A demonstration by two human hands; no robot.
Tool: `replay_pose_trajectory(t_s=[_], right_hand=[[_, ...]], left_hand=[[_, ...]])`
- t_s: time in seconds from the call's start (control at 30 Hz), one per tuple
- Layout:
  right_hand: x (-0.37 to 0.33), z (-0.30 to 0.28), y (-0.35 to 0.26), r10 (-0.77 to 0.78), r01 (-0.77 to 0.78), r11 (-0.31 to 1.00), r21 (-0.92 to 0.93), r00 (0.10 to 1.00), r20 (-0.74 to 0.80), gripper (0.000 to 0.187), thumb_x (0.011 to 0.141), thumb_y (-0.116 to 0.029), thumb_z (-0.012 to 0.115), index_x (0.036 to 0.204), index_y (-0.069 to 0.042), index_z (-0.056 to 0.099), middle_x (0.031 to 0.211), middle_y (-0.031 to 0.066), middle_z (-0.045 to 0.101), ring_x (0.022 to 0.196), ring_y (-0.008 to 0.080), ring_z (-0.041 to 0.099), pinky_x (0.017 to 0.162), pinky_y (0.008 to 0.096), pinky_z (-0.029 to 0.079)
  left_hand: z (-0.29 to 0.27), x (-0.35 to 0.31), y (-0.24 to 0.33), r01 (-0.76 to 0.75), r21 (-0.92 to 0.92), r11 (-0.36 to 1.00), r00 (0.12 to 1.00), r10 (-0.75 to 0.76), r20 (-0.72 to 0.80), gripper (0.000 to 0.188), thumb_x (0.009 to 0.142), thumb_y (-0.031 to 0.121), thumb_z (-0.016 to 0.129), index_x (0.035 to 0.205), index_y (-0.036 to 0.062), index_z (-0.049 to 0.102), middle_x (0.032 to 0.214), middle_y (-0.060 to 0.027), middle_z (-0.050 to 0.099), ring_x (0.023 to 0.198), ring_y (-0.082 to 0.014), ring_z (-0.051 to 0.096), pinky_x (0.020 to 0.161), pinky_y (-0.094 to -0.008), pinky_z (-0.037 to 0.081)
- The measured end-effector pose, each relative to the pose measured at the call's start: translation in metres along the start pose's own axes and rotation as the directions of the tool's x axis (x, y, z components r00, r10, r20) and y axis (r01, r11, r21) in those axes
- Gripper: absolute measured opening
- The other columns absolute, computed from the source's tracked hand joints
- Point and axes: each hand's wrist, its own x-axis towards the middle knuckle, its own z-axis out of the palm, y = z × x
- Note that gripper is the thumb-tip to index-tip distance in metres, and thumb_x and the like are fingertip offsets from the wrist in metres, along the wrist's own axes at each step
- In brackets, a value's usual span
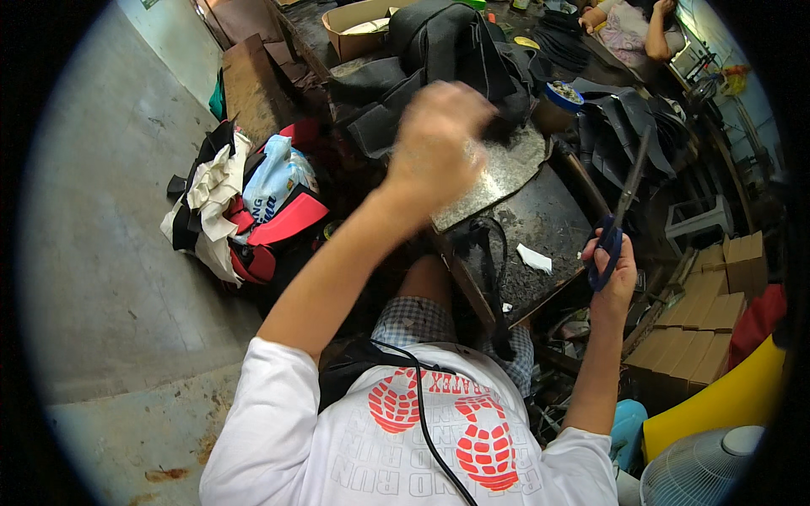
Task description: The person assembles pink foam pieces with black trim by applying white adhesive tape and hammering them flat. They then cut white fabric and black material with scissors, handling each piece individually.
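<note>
My right hand [614,274] grips a pair of scissors [628,192] by dark blue handles. Their long blades point up and away from me, in front of a stack of dark sheet pieces [620,126]. Raised over the bench is my left hand [443,148], its fingers smeared by motion, so whether they hold anything does not show. Just beyond it lies a heap of black, felt-like strips [447,51]. Under and beside that hand, a shiny worn plate [515,173] rests on the dark workbench [553,211]. A small white scrap [534,259] lies near the bench's front edge.
To the left sits a pile of red, white and black offcuts [224,198]. A tub with a blue rim [564,96] stands on the bench. Cardboard boxes [696,325], a yellow object [717,401] and a fan [704,472] are at right. Another person [629,34] sits across the bench.
</note>
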Motion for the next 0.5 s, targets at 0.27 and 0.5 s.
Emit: replay_pose_trajectory(t_s=[0.27,0.5], right_hand=[[0.005,0.035,0.058,0.021,-0.017,0.996,0.092,0.999,-0.048,0.021,0.098,-0.022,0.062,0.108,-0.006,0.054,0.083,-0.0001,0.057,0.077,0.006,0.052,0.073,0.0198,0.041],[0.002,0.032,0.067,-0.076,0.087,0.993,0.075,0.988,-0.136,0.022,0.1,-0.025,0.058,0.111,-0.006,0.055,0.084,0.0011,0.057,0.08,0.0095,0.053,0.077,0.0236,0.041]], left_hand=[[0.078,0.085,-0.127,0.615,-0.174,0.769,0.788,-0.592,0.166,0.04,0.073,0.021,0.065,0.107,-0.0011,0.064,0.11,-0.0289,0.065,0.108,-0.0436,0.061,0.096,-0.0471,0.048],[0.023,0.191,-0.066,0.013,-0.836,0.548,0.999,-0.033,-0.006,0.062,0.081,0.018,0.067,0.138,-0.0014,0.048,0.133,-0.0233,0.057,0.122,-0.0345,0.056,0.107,-0.0405,0.039]])
